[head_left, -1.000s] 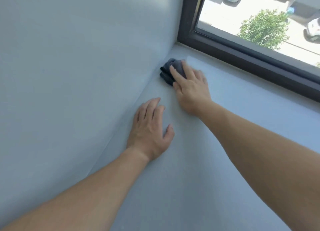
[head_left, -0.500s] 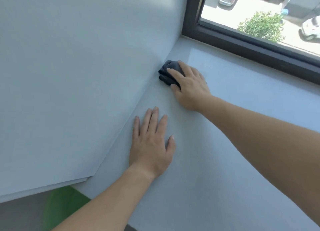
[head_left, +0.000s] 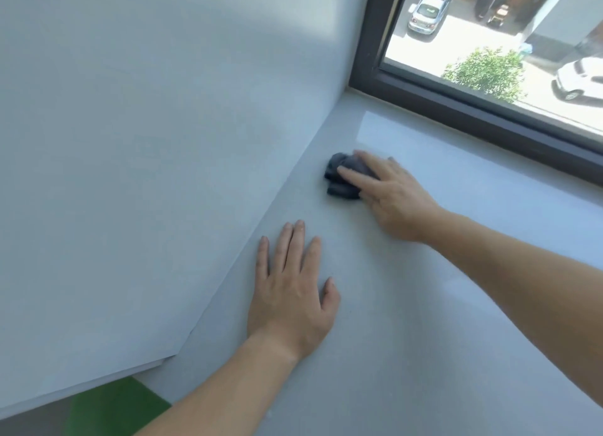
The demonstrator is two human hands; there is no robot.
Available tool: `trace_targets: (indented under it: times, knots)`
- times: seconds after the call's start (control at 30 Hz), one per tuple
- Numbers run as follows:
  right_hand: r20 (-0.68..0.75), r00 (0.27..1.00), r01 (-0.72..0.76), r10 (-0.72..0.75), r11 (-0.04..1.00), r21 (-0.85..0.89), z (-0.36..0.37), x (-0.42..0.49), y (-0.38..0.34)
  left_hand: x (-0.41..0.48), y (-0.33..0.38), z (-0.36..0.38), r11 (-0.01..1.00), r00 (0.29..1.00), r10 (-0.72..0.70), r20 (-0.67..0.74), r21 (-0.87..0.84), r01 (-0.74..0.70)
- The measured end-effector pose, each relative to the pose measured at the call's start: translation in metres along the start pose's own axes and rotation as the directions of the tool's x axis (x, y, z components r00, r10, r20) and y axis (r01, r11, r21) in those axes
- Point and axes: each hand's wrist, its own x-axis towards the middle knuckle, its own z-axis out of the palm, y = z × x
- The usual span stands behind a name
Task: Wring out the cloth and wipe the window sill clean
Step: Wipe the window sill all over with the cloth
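A small dark grey cloth (head_left: 339, 182), bunched up, lies on the pale grey window sill (head_left: 424, 321) near the left wall. My right hand (head_left: 391, 197) presses flat on the cloth with its fingers over it, covering its right part. My left hand (head_left: 292, 292) rests palm down on the sill, fingers spread, holding nothing, nearer to me and below the cloth.
The grey side wall (head_left: 146, 174) meets the sill along a slanted edge on the left. A dark window frame (head_left: 489, 115) borders the sill at the back. A green object (head_left: 111, 409) shows below the sill's front left corner.
My right hand has slid the cloth away from the wall corner, toward me and to the right. The left hand stays flat on the sill.
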Motion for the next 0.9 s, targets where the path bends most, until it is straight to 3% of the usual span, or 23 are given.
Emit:
trace_targets:
  times: [0.1, 0.13, 0.2, 0.27, 0.33, 0.4, 0.47, 0.53, 0.6, 0.67, 0.73, 0.8, 0.9]
  knots:
    - [-0.095, 0.899, -0.422, 0.427, 0.904, 0.066, -0.013, 0.016, 0.038, 0.001, 0.000, 0.000, 1.000, 1.000, -0.002, 0.012, 0.014, 0.002]
    - [-0.115, 0.882, -0.451, 0.456, 0.890, 0.068, -0.011, 0.015, 0.030, 0.001, 0.000, 0.000, 1.000, 1.000, -0.005, 0.011, 0.015, 0.005]
    - [-0.143, 0.938, -0.315, 0.316, 0.948, 0.029, -0.001, -0.008, -0.006, 0.001, -0.001, -0.001, 1.000, 1.000, -0.004, 0.017, 0.013, 0.004]
    - [-0.009, 0.993, -0.117, 0.117, 0.993, 0.024, 0.006, -0.046, -0.033, 0.002, 0.000, -0.002, 1.000, 1.000, -0.008, 0.027, 0.014, 0.008]
    - [0.075, 0.997, -0.020, 0.021, 1.000, -0.012, -0.001, -0.060, -0.018, 0.002, 0.000, -0.003, 1.000, 0.999, -0.016, 0.033, 0.010, 0.015]
    - [0.038, 0.989, -0.139, 0.141, 0.989, -0.053, -0.009, -0.045, 0.026, 0.002, 0.001, -0.003, 1.000, 1.000, -0.013, 0.028, 0.013, 0.013]
    - [-0.048, 0.920, -0.390, 0.390, 0.921, -0.004, -0.018, -0.022, 0.067, 0.002, 0.000, -0.002, 1.000, 1.000, -0.011, 0.024, 0.024, 0.010]
    - [-0.065, 0.862, -0.502, 0.503, 0.864, 0.032, -0.016, -0.010, 0.062, 0.002, -0.001, -0.001, 0.999, 1.000, -0.015, 0.019, 0.036, 0.014]
    - [-0.028, 0.916, -0.401, 0.401, 0.916, -0.019, -0.008, -0.024, 0.028, 0.002, 0.001, -0.001, 0.999, 0.999, -0.013, 0.029, 0.049, 0.011]
    - [0.062, 0.985, -0.158, 0.160, 0.987, -0.031, -0.003, -0.056, -0.003, 0.001, 0.001, -0.001, 0.998, 0.999, -0.017, 0.031, 0.061, 0.015]
    - [0.134, 0.991, 0.012, -0.006, 0.999, -0.037, -0.009, -0.075, 0.003, 0.001, 0.002, -0.002, 0.998, 0.999, -0.019, 0.039, 0.066, 0.016]
    - [0.134, 0.989, -0.050, 0.055, 0.998, -0.042, -0.016, -0.065, 0.033, 0.000, 0.003, -0.002, 0.998, 0.999, -0.024, 0.030, 0.061, 0.023]
    - [0.024, 0.924, -0.383, 0.382, 0.923, 0.047, -0.020, -0.042, 0.053, -0.001, 0.004, 0.000, 0.999, 0.999, -0.033, 0.014, 0.036, 0.032]
